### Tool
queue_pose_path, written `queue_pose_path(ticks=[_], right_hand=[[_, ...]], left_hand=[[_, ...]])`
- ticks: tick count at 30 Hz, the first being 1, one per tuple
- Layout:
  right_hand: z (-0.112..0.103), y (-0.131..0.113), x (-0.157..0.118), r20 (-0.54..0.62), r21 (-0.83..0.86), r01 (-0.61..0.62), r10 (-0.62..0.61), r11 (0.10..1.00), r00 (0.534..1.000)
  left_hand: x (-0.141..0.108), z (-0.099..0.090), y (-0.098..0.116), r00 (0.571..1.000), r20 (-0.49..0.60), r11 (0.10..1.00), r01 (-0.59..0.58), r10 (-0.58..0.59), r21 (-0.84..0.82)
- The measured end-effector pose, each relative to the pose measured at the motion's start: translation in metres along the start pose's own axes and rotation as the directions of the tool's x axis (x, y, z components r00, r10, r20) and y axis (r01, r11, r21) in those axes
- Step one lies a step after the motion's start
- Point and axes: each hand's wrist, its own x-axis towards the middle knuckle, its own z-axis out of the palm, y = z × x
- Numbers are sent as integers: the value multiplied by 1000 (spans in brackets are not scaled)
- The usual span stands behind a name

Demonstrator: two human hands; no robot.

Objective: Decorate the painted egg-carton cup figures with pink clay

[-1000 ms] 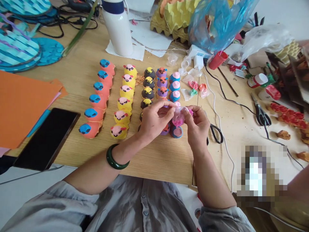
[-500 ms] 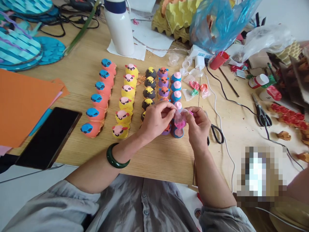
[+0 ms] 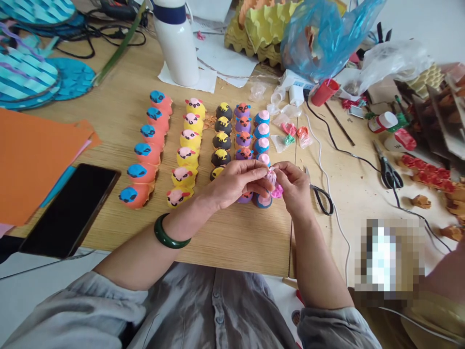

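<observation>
Between my two hands is a small clear plastic bag with bright pink clay-like material in it. My left hand pinches the bag's upper left side, fingers closed. On its other side my right hand grips the bag with thumb and forefinger. Below them is a row of blue egg-carton cups with pink tops, partly covered by my hands. Just left stand purple cups with orange tops and black cups with yellow faces. Farther left are yellow cups with pink faces and coral cups with blue tops.
Scissors lie right of my right hand, near a white cable. Small bags of coloured clay lie beyond. A white bottle stands at the back. A phone rests at left, and another person's arm is at right.
The bag, stretched between my hands before, is now bunched up closer to my left fingers. My left hand has shifted slightly right, more over the bag; the view has moved a little.
</observation>
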Motion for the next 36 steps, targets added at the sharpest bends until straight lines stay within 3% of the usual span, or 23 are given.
queue_pose_path(ticks=[2, 7, 12, 15, 19, 22, 24, 27, 29, 34, 36], right_hand=[[0, 1, -1, 0, 47, -22, 22, 999, 1000], [-3, 1, -4, -56, 209, -17, 29, 978, 998], [-6, 0, -1, -31, 202, 25, -19, 979, 999], [-3, -3, -1, -95, 159, 68, -53, 985, 994], [1, -12, -9, -174, 10, 249, -244, 968, 954], [1, -19, -16, -92, -200, 422, -446, 884, 890], [0, -22, -19, 5, -304, 489, -512, 818, 859], [1, -23, -20, 103, -318, 486, -480, 814, 871], [1, -22, -20, 98, -265, 437, -427, 860, 899], [0, -20, -12, -252, 23, 279, -265, 960, 931], [-1, -18, -8, -300, 108, 215, -175, 971, 938]], left_hand=[[0, 2, 1, 999, -11, 995, 38, -39, -94], [1, 4, 4, 994, -109, 983, -42, 23, -178], [3, -3, 8, 991, -135, 972, -36, 4, -234], [3, -4, 8, 988, -152, 973, -48, 13, -227], [2, 1, 6, 985, -169, 987, -61, 35, -151], [1, 3, 4, 978, -196, 991, -91, 71, -95], [0, 3, 2, 975, -203, 991, -110, 93, -75], [1, 0, -1, 977, -182, 993, -117, 110, -31], [1, -1, -2, 979, -168, 993, -114, 112, -1], [2, 0, -2, 971, -215, 994, -106, 101, -11], [3, 0, -1, 968, -227, 993, -114, 105, -28]])
